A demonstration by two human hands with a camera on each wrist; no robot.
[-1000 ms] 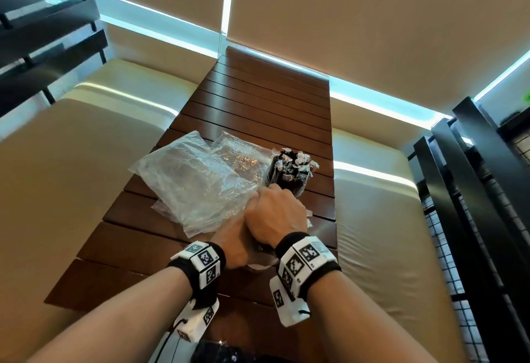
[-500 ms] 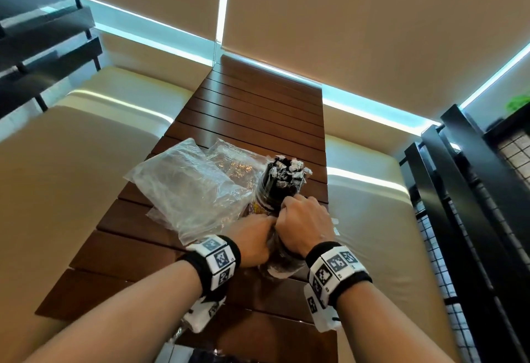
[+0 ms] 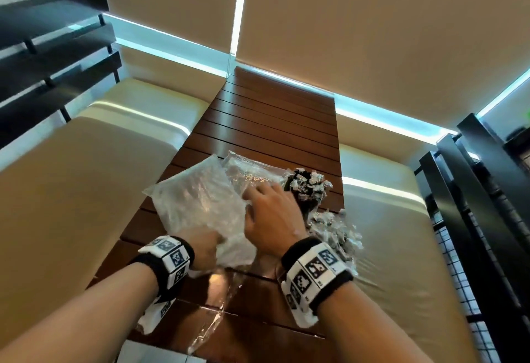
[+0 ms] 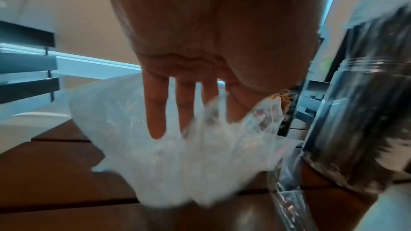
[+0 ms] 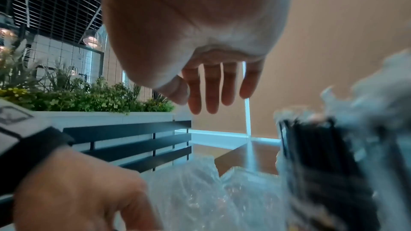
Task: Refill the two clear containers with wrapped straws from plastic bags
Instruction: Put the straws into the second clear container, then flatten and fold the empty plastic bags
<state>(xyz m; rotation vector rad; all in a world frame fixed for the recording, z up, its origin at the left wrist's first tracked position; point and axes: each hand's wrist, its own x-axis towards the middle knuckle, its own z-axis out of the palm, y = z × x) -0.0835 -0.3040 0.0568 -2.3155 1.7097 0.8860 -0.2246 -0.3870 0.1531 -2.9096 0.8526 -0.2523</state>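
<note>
Two clear containers stand at the table's right edge, both packed with dark wrapped straws: the far container [image 3: 305, 190] and the near container [image 3: 334, 229], also seen as a blurred jar [image 4: 367, 120]. A milky plastic bag [image 3: 198, 199] lies left of them, partly over a clearer bag [image 3: 249, 171]. My left hand [image 3: 219, 243] reaches into the milky bag's near edge with straight fingers [image 4: 155, 111], crumpled plastic over the fingertips. My right hand [image 3: 255, 199] hovers over the bags beside the far container, its fingers [image 5: 213, 94] straight and empty.
The slatted wooden table [image 3: 272, 121] is narrow, with cream bench cushions on the left [image 3: 71, 190] and right [image 3: 401, 262]. A thin clear plastic sleeve [image 3: 218, 316] lies on the near slats. Black railings [image 3: 473, 190] stand at the far right.
Both hands have let go of the near container. The left hand moved left onto the milky bag's near edge. The right hand lifted and opened over the bags.
</note>
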